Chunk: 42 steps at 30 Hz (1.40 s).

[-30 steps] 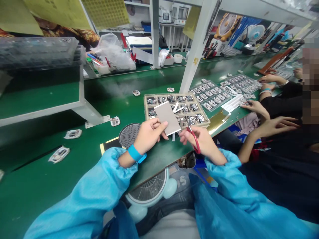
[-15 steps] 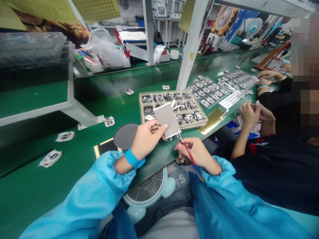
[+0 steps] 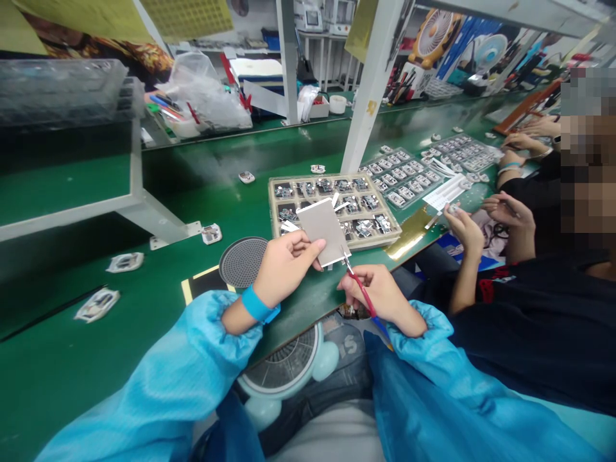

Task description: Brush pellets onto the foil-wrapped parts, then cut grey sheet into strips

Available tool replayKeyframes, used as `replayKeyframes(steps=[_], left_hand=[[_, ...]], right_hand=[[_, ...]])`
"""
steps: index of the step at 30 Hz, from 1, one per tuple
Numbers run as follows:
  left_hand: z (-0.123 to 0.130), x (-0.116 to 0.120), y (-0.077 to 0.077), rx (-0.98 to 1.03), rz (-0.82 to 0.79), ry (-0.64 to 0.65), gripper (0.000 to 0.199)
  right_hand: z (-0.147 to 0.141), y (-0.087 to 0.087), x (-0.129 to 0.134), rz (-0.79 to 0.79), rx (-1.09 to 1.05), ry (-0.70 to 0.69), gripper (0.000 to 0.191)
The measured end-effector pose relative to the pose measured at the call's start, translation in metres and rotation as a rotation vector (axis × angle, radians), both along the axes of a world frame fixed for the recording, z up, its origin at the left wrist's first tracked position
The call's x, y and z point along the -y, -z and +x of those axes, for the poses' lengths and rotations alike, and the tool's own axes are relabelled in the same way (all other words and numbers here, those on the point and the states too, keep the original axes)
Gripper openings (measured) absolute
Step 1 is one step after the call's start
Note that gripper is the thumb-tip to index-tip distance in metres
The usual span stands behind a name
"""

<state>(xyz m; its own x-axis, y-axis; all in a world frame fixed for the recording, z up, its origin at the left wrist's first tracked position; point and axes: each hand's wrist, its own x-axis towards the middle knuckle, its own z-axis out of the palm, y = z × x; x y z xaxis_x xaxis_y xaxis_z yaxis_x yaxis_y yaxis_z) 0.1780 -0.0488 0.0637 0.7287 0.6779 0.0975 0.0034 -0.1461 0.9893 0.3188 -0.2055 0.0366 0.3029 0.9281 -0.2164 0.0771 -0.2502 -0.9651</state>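
Observation:
Between thumb and fingers, my left hand (image 3: pixel 287 266) grips a flat grey card (image 3: pixel 321 231) with white edges, held tilted over the near side of a compartment tray (image 3: pixel 397 231). My right hand (image 3: pixel 378 296) holds red-handled tweezers (image 3: pixel 360 287), whose metal tips touch the card's lower right corner. Whether anything is between the tips is too small to tell. Small metal parts fill the tray's compartments, and some white strips lie behind the card. A round dark mesh disc (image 3: pixel 243 262) lies on the bench just left of my left hand.
Several small white-framed parts, one of them a frame (image 3: pixel 97 305), lie along the green bench (image 3: pixel 192 186). A slanted white post (image 3: pixel 370 96) rises behind the tray. Clear trays (image 3: pixel 404 176) of parts stand further right, near a co-worker's hands (image 3: pixel 464 231). A fan (image 3: pixel 283 366) is below the bench edge.
The co-worker's nearer hand has moved left and up, away from the other hand, with a small item at its fingertips. The tweezer tips have shifted slightly on the card's corner.

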Motion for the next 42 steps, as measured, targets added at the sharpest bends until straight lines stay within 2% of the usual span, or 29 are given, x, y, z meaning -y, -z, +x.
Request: replayKeyframes(steps=[12,18,23,27,32,36,42], left_hand=[[-0.0001,-0.0007,0.0002,-0.012,0.003,-0.004,0.03],[-0.0001,-0.0024,0.0002,-0.02,0.003,-0.008,0.03],[-0.0007,-0.0024,0.0021,-0.049,0.023,0.029,0.034],[-0.0004,-0.0023,0.0011,-0.059,0.014,0.039,0.037],[-0.0003,-0.0001,-0.0009,-0.084,-0.021,0.099,0.039],[-0.0007,0.0011,-0.002,-0.097,-0.048,0.098,0.04],[-0.0002,0.002,-0.0067,-0.126,-0.112,0.143,0.036]], right_hand=[[0.0006,0.0004,0.0,0.004,0.006,-0.003,0.053],[0.0012,0.0029,-0.0003,-0.07,0.017,0.048,0.051],[0.0035,0.0025,-0.0017,-0.021,-0.002,0.016,0.05],[0.0044,0.0028,-0.002,-0.097,0.009,0.051,0.051],[0.0063,0.0045,-0.0035,0.008,-0.006,0.001,0.054],[0.0074,0.0049,-0.0055,-0.039,-0.002,0.018,0.054],[0.0078,0.0022,-0.009,0.023,-0.007,0.003,0.055]])
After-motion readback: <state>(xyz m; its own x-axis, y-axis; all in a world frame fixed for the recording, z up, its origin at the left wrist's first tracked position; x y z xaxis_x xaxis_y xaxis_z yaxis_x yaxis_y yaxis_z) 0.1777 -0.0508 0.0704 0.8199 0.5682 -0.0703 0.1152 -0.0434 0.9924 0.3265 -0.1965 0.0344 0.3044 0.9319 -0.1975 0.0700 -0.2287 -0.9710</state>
